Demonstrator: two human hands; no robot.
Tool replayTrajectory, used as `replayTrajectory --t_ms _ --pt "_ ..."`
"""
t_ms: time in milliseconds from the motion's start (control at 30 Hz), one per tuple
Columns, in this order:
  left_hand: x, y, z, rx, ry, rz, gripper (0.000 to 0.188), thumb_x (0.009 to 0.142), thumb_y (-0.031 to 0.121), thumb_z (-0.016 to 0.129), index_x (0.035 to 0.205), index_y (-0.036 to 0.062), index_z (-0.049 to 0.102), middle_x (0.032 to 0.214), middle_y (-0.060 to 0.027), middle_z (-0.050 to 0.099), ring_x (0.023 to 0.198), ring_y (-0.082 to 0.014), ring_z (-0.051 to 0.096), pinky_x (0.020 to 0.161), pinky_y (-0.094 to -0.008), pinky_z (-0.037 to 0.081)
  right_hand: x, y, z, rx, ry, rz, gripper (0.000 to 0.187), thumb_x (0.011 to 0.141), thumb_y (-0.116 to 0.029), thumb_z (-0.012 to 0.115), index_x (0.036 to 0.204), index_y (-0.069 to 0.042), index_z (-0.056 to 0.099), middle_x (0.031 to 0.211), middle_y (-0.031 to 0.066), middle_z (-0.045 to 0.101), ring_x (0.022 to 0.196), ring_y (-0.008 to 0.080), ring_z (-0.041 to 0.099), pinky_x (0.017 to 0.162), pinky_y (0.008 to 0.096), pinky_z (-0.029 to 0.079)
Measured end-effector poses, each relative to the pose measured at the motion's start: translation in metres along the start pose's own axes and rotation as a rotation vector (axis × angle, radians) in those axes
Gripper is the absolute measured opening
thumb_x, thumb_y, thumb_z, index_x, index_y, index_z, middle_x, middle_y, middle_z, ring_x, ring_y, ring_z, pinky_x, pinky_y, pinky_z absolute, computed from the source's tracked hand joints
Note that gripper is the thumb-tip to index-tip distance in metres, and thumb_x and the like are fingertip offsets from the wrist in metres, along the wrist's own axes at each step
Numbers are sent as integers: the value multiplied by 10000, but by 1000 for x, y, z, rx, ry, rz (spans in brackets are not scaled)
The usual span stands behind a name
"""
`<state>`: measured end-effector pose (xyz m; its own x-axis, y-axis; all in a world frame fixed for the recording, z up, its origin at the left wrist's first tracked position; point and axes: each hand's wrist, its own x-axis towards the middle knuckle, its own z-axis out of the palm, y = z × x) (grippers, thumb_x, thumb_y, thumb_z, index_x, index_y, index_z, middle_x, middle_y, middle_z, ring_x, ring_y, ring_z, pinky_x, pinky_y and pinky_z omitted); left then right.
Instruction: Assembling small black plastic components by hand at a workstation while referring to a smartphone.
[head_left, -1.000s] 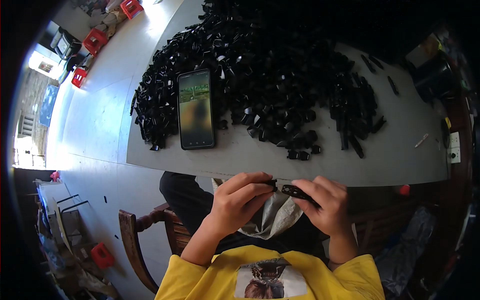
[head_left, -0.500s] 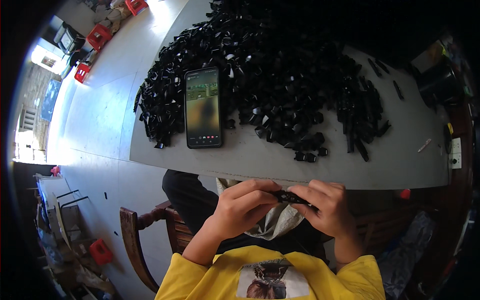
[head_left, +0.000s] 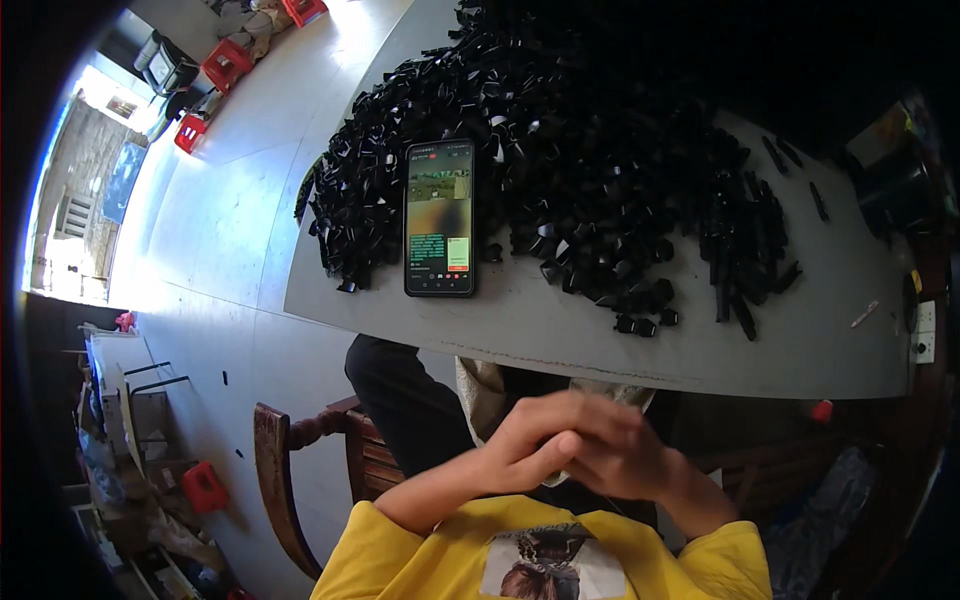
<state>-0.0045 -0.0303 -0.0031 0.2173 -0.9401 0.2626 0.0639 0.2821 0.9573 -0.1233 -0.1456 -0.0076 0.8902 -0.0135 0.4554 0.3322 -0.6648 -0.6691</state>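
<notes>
Above my lap, in front of the table edge, my two hands are clasped together. My left hand [head_left: 545, 428] lies over my right hand [head_left: 628, 468], its fingers wrapped round and its thumb pressed in. The fingers of the right hand are mostly covered and somewhat blurred. Whatever is between the palms is hidden. Beyond them, a heap of small glossy black plastic pieces [head_left: 560, 150] covers much of the grey table [head_left: 380, 318]. A phone [head_left: 440, 215] with a lit screen stands leaning or lies against the heap. To its right are longer black assembled strips [head_left: 740, 250].
A pale cloth [head_left: 480, 392] hangs over my lap under the table edge. A wooden chair [head_left: 272, 470] is at left. Farther right on the table are a few single black strips [head_left: 820, 201], a dark bucket [head_left: 890, 190] and a white stick [head_left: 865, 314]. Red stools [head_left: 226, 64] stand on the floor.
The black strip held between both hands has gone from sight. My left hand has moved right and closed over my right. The view has shifted, and the phone screen shows a different picture.
</notes>
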Motion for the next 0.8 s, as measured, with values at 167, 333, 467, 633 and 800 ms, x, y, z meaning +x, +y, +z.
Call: replayTrajectory --t_ms 167,333,467,633,800 --pt "33 0 -84 1215 282 234 183 870 242 539 876 70 601 1310 -130 537 1255 -353 453 1046 -531 278 -27 23 -33 -224 271 383 247 779 -153 731 961 -23 625 757 99 612 622 265 605 550 363 454" --pt "45 -8 -152 1449 379 60 293 981 297 399 933 63 569 1406 -105 460 1369 -306 325 1117 -554 90 -73 56 -47 -230 502 672 262 866 -162 669 1003 56 619 890 127 667 812 215 636 741 319 492" --pt "60 -13 -159 1513 317 50 306 990 323 392 934 72 557 1413 -98 453 1373 -294 320 1112 -574 78 -77 61 -45 -177 554 690 257 867 -150 667 1010 57 617 889 116 663 801 196 623 739 306 487" --pt "70 -17 -161 1531 265 70 305 1000 328 380 934 84 549 1411 -89 456 1376 -273 320 1115 -583 54 -66 61 -44 -261 535 571 214 833 -114 691 965 33 608 796 136 624 684 251 604 631 318 477" --pt "72 -17 -162 1600 211 24 307 1002 334 378 944 88 551 1393 -85 475 1368 -250 336 1117 -584 52 -65 62 -43 -266 537 569 216 826 -114 697 958 32 607 792 136 622 678 259 600 628 320 477"
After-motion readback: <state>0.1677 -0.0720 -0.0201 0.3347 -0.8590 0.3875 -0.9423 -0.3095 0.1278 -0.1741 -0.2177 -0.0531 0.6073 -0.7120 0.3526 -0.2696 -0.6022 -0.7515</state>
